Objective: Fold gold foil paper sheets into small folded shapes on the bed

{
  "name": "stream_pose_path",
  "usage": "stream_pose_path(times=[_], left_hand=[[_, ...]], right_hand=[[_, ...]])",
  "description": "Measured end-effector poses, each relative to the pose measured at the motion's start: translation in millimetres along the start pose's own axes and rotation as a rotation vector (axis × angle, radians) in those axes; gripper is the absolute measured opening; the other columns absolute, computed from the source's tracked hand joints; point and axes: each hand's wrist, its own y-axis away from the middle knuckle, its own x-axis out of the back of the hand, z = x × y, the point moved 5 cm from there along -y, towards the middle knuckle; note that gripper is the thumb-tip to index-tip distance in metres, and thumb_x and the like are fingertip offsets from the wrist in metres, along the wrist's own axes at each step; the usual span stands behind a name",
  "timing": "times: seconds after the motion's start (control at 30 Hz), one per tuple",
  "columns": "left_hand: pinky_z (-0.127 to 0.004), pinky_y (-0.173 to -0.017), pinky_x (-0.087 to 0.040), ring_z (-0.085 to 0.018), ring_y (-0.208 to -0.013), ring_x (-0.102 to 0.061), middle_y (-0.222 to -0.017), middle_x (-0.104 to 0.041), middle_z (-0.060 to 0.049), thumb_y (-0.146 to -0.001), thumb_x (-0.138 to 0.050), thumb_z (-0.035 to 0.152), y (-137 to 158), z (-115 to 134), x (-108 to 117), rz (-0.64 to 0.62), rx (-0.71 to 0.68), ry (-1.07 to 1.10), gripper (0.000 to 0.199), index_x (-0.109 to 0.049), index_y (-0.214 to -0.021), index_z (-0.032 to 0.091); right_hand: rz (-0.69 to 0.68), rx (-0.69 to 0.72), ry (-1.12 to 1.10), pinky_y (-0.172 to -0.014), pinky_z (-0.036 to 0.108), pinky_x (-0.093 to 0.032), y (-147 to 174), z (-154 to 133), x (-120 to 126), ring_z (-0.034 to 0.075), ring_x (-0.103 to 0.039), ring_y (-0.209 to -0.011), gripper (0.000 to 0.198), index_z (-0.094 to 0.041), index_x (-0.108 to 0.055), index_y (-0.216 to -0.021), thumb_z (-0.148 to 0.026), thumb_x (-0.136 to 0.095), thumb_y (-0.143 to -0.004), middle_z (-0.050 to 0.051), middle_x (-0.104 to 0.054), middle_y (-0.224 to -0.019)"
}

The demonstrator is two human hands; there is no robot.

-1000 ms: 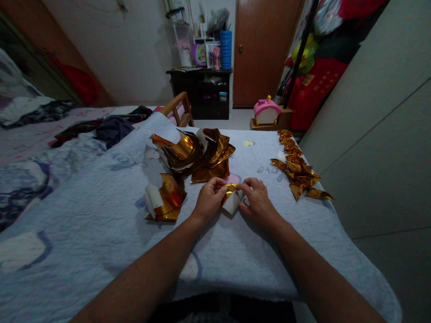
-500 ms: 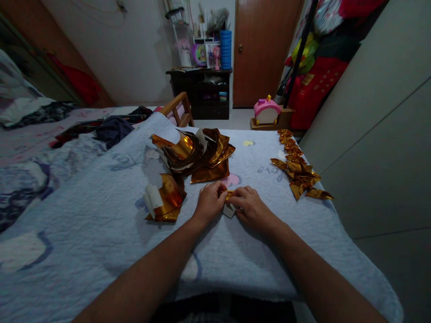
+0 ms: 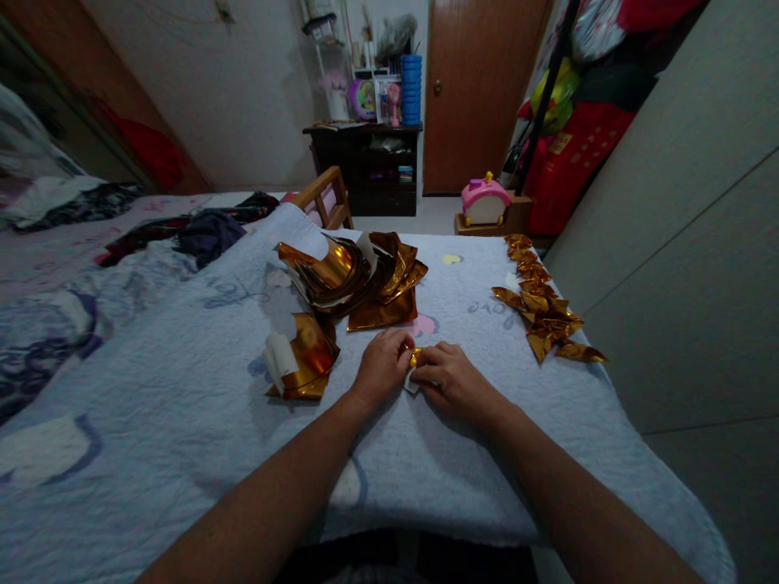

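Note:
Between my two hands is a small folded piece of gold foil paper point(image 3: 415, 357), its pale backing showing at the lower end. My left hand point(image 3: 385, 362) pinches it from the left with curled fingers. From the right, my right hand point(image 3: 451, 378) grips the same piece, its fingers bent over the paper and hiding much of it. Left of my hands lies a small curled stack of gold foil sheets point(image 3: 312, 357). Beyond them is a larger fanned pile of gold foil sheets point(image 3: 371, 280). Folded gold foil pieces point(image 3: 548, 316) lie heaped along the right side.
A light blue quilt point(image 3: 200, 454) covers the surface under my hands. Dark clothes point(image 3: 210, 235) lie at the left. A pale cabinet wall point(image 3: 687, 268) borders the right edge. Past the far edge stand a pink toy point(image 3: 485, 200) and a dark shelf point(image 3: 365, 170).
The fingers of my right hand have closed further over the foil paper, and less of its pale backing shows. The piles stay where they were; the view has shifted slightly.

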Motion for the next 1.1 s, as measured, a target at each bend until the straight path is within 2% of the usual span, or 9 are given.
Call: stream_pose_path(times=[0.17, 0.37, 0.63, 0.83, 0.97, 1.1], left_hand=[[-0.029, -0.072, -0.041, -0.018, -0.078, -0.057, -0.083, -0.062, -0.001, -0.082, -0.055, 0.012, 2, 0, 0, -0.045, -0.031, 0.053, 0.01, -0.059, -0.079, 0.021], [-0.028, -0.068, -0.039, -0.017, -0.074, -0.055, -0.077, -0.06, 0.0, -0.081, -0.058, 0.015, 3, -1, 1, -0.116, -0.047, 0.046, 0.008, -0.059, -0.075, 0.02], [-0.027, -0.068, -0.041, -0.017, -0.076, -0.056, -0.081, -0.061, -0.001, -0.074, -0.061, 0.015, 4, -2, 10, -0.292, -0.056, 0.182, 0.004, -0.063, -0.076, 0.019], [-0.028, -0.072, -0.042, -0.017, -0.08, -0.055, -0.084, -0.059, -0.001, -0.074, -0.062, 0.013, 5, -1, 10, -0.314, -0.079, 0.19, 0.008, -0.065, -0.077, 0.019], [-0.027, -0.072, -0.043, -0.017, -0.081, -0.055, -0.085, -0.057, -0.001, -0.079, -0.066, 0.019, 7, 0, 9, -0.335, -0.109, 0.195, 0.001, -0.066, -0.078, 0.019], [-0.028, -0.075, -0.045, -0.017, -0.084, -0.056, -0.088, -0.058, -0.002, -0.081, -0.068, 0.024, 8, -1, 10, -0.347, -0.142, 0.213, 0.005, -0.066, -0.08, 0.019]], right_hand=[[0.035, -0.032, -0.056, -0.086, 0.037, -0.04, 1, 9, -2, 0.021, -0.058, -0.094, 0.011, -0.02, -0.076, -0.089, -0.014, -0.067, -0.089, 0.006, -0.069, -0.098], [0.043, -0.077, -0.105, -0.084, 0.035, -0.04, 1, 15, -5, 0.021, -0.057, -0.092, 0.011, -0.022, -0.076, -0.094, -0.02, -0.066, -0.092, 0.005, -0.068, -0.093], [0.029, -0.112, -0.173, -0.085, 0.035, -0.04, 1, 13, -3, 0.02, -0.056, -0.091, 0.005, -0.019, -0.069, -0.086, -0.017, -0.066, -0.089, 0.005, -0.066, -0.091], [0.007, -0.111, -0.166, -0.084, 0.035, -0.037, -1, 11, -2, 0.02, -0.054, -0.091, 0.007, -0.019, -0.07, -0.089, -0.019, -0.063, -0.092, 0.005, -0.066, -0.093], [0.007, -0.141, -0.136, -0.082, 0.035, -0.035, -2, 14, -5, 0.021, -0.054, -0.091, 0.01, -0.019, -0.072, -0.092, -0.02, -0.062, -0.093, 0.005, -0.065, -0.091], [0.014, -0.151, -0.134, -0.081, 0.035, -0.035, -2, 15, -5, 0.02, -0.053, -0.09, 0.009, -0.019, -0.072, -0.089, -0.019, -0.063, -0.092, 0.004, -0.064, -0.089]])
